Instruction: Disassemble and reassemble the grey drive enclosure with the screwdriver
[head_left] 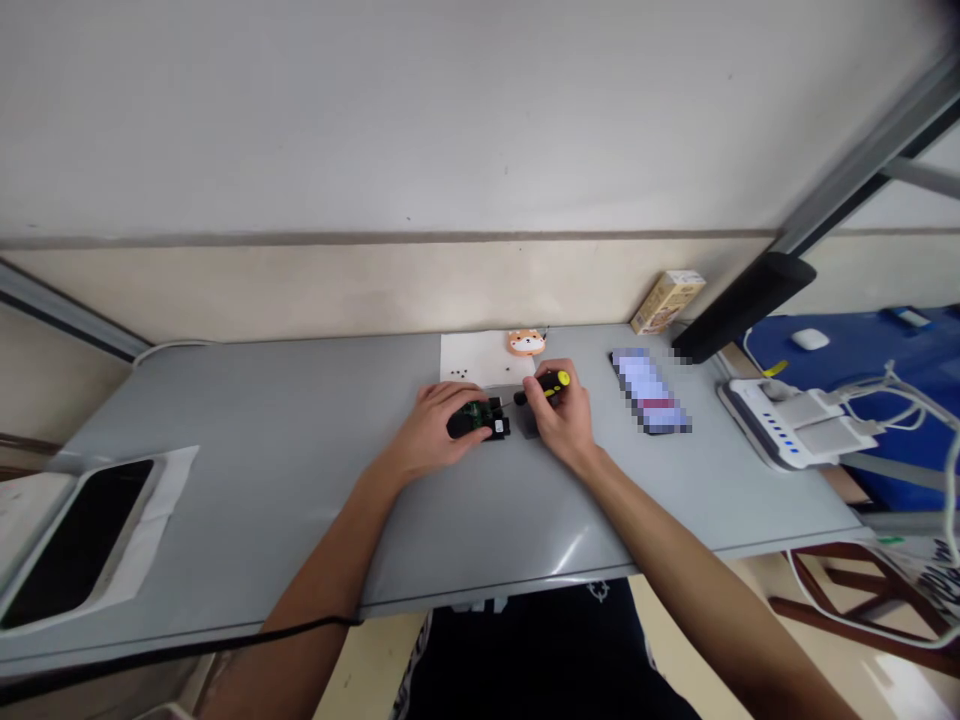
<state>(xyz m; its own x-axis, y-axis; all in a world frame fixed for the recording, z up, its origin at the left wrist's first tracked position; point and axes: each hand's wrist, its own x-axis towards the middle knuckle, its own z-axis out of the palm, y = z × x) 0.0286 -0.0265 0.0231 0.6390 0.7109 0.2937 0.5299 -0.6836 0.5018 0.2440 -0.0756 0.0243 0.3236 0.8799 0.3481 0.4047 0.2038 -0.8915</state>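
Note:
My left hand grips a small black assembly with a green circuit board on the grey tabletop. My right hand holds a black-and-yellow screwdriver, its thin shaft reaching left toward the assembly. Whether the tip touches it is too small to tell. Behind the hands lies a white paper sheet with several tiny black screws on it. An orange dog-faced figure sits at the sheet's far edge.
A phone, blurred out, lies right of my hands. Farther right are a white power strip with cables and a black lamp head. A small box stands against the wall. A dark tablet lies at the left edge.

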